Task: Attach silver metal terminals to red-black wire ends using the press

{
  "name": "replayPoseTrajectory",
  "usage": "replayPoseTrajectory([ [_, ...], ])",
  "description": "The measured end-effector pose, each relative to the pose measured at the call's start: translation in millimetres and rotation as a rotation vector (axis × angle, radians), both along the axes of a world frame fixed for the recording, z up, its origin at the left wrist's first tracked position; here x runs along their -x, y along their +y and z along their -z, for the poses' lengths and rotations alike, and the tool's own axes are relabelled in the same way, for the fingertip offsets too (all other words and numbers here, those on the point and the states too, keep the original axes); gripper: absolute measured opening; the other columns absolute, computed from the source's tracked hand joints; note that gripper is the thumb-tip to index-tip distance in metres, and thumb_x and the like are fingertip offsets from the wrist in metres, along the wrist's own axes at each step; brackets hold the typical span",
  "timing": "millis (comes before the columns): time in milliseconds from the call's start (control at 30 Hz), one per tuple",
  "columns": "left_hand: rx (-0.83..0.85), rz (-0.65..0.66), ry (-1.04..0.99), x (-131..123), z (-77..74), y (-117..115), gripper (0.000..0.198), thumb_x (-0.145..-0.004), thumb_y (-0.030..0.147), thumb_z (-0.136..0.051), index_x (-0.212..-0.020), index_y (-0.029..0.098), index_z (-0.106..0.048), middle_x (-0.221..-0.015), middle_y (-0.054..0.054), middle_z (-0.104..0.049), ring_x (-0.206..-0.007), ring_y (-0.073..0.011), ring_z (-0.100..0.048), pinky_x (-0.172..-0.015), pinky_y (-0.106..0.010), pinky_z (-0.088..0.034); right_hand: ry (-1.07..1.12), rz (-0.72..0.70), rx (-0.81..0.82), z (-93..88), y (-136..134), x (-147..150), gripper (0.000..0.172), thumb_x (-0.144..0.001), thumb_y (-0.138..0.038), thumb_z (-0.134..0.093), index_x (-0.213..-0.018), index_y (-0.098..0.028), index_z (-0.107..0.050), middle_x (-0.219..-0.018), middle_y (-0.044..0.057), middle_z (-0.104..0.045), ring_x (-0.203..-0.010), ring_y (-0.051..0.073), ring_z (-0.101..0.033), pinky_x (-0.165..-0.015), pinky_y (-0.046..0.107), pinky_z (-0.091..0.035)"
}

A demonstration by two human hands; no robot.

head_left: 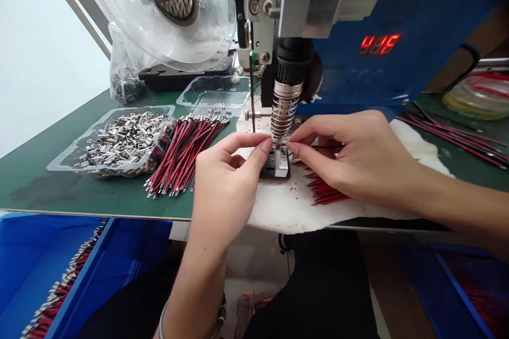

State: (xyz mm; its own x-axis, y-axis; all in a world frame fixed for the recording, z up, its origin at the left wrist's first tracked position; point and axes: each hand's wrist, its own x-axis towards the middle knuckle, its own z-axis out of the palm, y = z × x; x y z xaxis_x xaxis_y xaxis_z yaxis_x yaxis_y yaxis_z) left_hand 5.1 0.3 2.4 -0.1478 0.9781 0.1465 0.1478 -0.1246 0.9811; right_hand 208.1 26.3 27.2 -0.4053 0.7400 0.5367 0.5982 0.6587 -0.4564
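Just below the tip of the soldering iron, with its spring-like metal sleeve, my two hands meet. My left hand pinches thumb and index finger together at the left of the tip; whatever small part is between them is hidden. From the right, my right hand pinches a red and black wire, its end reaching under the tip. A small metal block fixture stands directly beneath. Under my right hand, a bundle of red and black wires lies on a white cloth.
To the left are a clear tray of metal connectors, a pile of wires with connectors and another clear tray. A blue machine with a red display stands behind. Blue bins sit below the table edge. More wires lie right.
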Motion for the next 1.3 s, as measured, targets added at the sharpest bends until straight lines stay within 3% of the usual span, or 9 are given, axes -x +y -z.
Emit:
replayPoseTrajectory([
  [400,0.021,-0.001,0.017,-0.4,-0.8,-0.7,0.011,-0.093,0.038,-0.087,-0.095,0.027,-0.089,-0.059,0.002,-0.054,-0.053,-0.0088,-0.034,-0.048,-0.024,-0.021,-0.034,0.029,0.056,-1.9,-2.2,0.0,0.017,-0.101,-0.025,-0.069,-0.09,-0.024,-0.083,-0.071,-0.001,-0.077,-0.055,0.014,-0.061,-0.06,0.031,-0.043],
  [800,0.022,0.009,0.041,2.8,-0.7,0.3,0.01,-0.093,0.037,-0.087,-0.095,0.029,-0.091,-0.059,0.002,-0.055,-0.054,-0.0091,-0.035,-0.049,-0.025,-0.022,-0.048,0.025,-0.004,0.1,-0.5,-0.7,0.019,-0.1,-0.025,-0.068,-0.09,-0.023,-0.084,-0.068,-0.002,-0.075,-0.052,0.013,-0.056,-0.058,0.03,-0.041],
  [1300,0.011,0.004,0.023,3.5,-2.0,-1.0,0.007,-0.092,0.035,-0.089,-0.094,0.029,-0.091,-0.06,0.003,-0.059,-0.053,-0.0079,-0.037,-0.049,-0.024,-0.023,-0.111,0.016,-0.105,0.8,1.3,-4.9,0.021,-0.103,-0.026,-0.068,-0.096,-0.025,-0.088,-0.074,-0.001,-0.08,-0.054,0.014,-0.061,-0.056,0.031,-0.041],
])
